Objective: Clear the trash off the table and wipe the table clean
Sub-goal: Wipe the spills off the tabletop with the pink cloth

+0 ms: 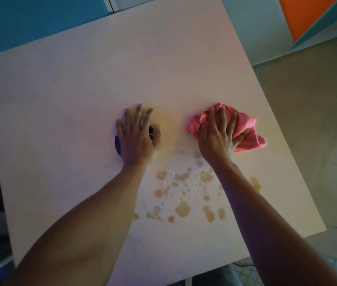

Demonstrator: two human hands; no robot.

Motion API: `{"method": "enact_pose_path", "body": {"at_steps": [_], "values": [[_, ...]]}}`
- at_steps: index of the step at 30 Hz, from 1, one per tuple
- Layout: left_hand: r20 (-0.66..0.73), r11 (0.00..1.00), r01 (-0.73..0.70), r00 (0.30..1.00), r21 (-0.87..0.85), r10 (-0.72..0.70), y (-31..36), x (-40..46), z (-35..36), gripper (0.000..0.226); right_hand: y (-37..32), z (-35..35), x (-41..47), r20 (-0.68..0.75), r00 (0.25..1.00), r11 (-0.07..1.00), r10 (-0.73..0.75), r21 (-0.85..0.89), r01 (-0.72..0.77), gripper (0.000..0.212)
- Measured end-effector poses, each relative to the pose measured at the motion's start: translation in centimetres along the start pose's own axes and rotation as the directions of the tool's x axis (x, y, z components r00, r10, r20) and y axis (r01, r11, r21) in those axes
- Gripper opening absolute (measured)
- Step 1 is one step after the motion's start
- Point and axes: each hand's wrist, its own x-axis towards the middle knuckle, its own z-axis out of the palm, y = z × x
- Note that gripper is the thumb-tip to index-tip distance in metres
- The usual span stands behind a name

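While the right hand (221,137) presses spread fingers onto the pink cloth (246,131) at three o'clock of the white table (60,100), the left hand (137,135) lies flat over what may be a dark object (118,144), tan spills (184,195) at six.

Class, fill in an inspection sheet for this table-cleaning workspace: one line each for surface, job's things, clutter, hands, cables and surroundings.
Surface: pale square table, with brownish spilled-liquid blotches on its near part and a faint smear between the hands.
Job's things: crumpled pink cloth on the table, right of centre.
Clutter: small dark object mostly hidden under the left hand; what it is cannot be told.
Hands: left hand lies spread over the dark object; right hand presses on the pink cloth, fingers spread.
Cables: nothing seen.
Surroundings: blue panel beyond the table, orange panel at upper right, tiled floor on the right.
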Motion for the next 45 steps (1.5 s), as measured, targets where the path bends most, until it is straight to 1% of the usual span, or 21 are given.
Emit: {"method": "enact_pose_path", "body": {"at_steps": [2,4,6,8,11,13,17,18,19,21,23,25,26,28,32,36,38,41,42,45], "values": [[0.01,1.0,-0.001,1.0,0.015,0.001,-0.1,0.1,0.0,0.051,-2.3,1.0,0.5,-0.007,0.998,0.998,-0.068,-0.016,0.068,0.057],[0.018,1.0,-0.004,1.0,0.017,0.004,-0.2,0.1,0.0,0.05,-3.5,2.4,-0.9,-0.002,0.985,0.983,-0.174,-0.049,0.174,0.058],[-0.001,1.0,-0.001,1.0,-0.003,0.001,-0.3,0.1,-0.1,0.05,-3.1,3.2,-3.6,0.0,0.964,0.961,-0.266,-0.082,0.265,0.057],[0.007,1.0,0.006,1.0,-0.027,-0.005,-0.2,0.1,-0.2,0.049,-1.3,2.9,-5.7,-0.003,0.956,0.951,-0.295,-0.101,0.293,0.054],[0.029,0.999,0.009,1.0,-0.036,-0.008,-0.2,0.1,-0.4,0.049,2.2,1.3,-5.9,-0.009,0.961,0.953,-0.275,-0.134,0.271,0.053],[0.028,0.999,0.006,1.0,-0.036,-0.005,-0.3,0.0,-0.4,0.049,3.4,0.2,-4.6,-0.003,0.977,0.968,-0.214,-0.134,0.211,0.053],[0.006,1.0,0.005,1.0,-0.03,-0.004,-0.2,0.1,-0.2,0.048,1.0,-0.4,-0.8,-0.022,1.0,0.999,-0.003,-0.047,0.002,0.056],[0.007,1.0,0.002,1.0,-0.028,-0.002,-0.1,0.1,-0.2,0.048,0.0,-0.2,-0.2,-0.024,0.999,0.999,0.032,-0.025,-0.033,0.057],[0.01,1.0,0.003,1.0,-0.027,-0.002,-0.1,0.1,-0.2,0.048,-0.9,0.1,0.1,-0.027,0.999,0.999,0.032,-0.018,-0.033,0.057],[0.013,1.0,0.013,1.0,-0.027,-0.012,-0.1,0.1,-0.2,0.048,-2.2,0.9,-0.3,-0.021,0.998,0.998,-0.058,-0.038,0.057,0.058],[0.014,0.999,0.024,1.0,-0.042,-0.024,-0.1,0.1,-0.3,0.048,-2.5,2.0,-2.4,-0.001,0.981,0.978,-0.196,-0.073,0.196,0.058],[0.02,0.998,0.022,1.0,-0.056,-0.02,-0.3,0.2,-0.4,0.048,-1.7,2.6,-5.3,0.01,0.95,0.943,-0.312,-0.114,0.311,0.056],[0.024,0.998,0.016,1.0,-0.053,-0.015,-0.3,0.2,-0.4,0.048,-0.8,2.6,-6.5,0.006,0.94,0.932,-0.341,-0.129,0.339,0.054],[0.03,0.998,0.008,1.0,-0.056,-0.006,-0.2,0.2,-0.6,0.049,1.6,2.1,-8.0,-0.014,0.942,0.932,-0.336,-0.153,0.33,0.052],[0.036,0.999,-0.001,0.999,-0.045,0.003,-0.2,0.2,-0.7,0.048,4.9,0.2,-7.2,-0.028,0.977,0.966,-0.211,-0.159,0.204,0.051],[-0.006,1.0,0.0,1.0,-0.024,0.0,-0.3,0.5,-0.3,0.046,2.1,0.5,-3.9,-0.002,0.996,0.989,-0.089,-0.115,0.088,0.058],[-0.032,1.0,-0.005,0.999,-0.012,0.004,-0.3,0.4,-0.1,0.045,0.6,1.4,-3.6,0.015,0.991,0.983,-0.133,-0.124,0.134,0.061],[-0.01,1.0,-0.013,1.0,-0.016,0.013,-0.4,0.1,0.0,0.046,0.2,2.5,-6.1,0.024,0.955,0.945,-0.297,-0.137,0.298,0.059],[0.0,1.0,-0.015,1.0,-0.014,0.015,-0.5,-0.1,0.0,0.046,0.6,2.8,-7.2,0.017,0.945,0.935,-0.327,-0.141,0.326,0.058],[0.004,1.0,-0.017,1.0,-0.011,0.017,-0.5,-0.4,-0.1,0.045,2.8,2.8,-9.1,-0.023,0.946,0.935,-0.323,-0.165,0.315,0.056]]}}
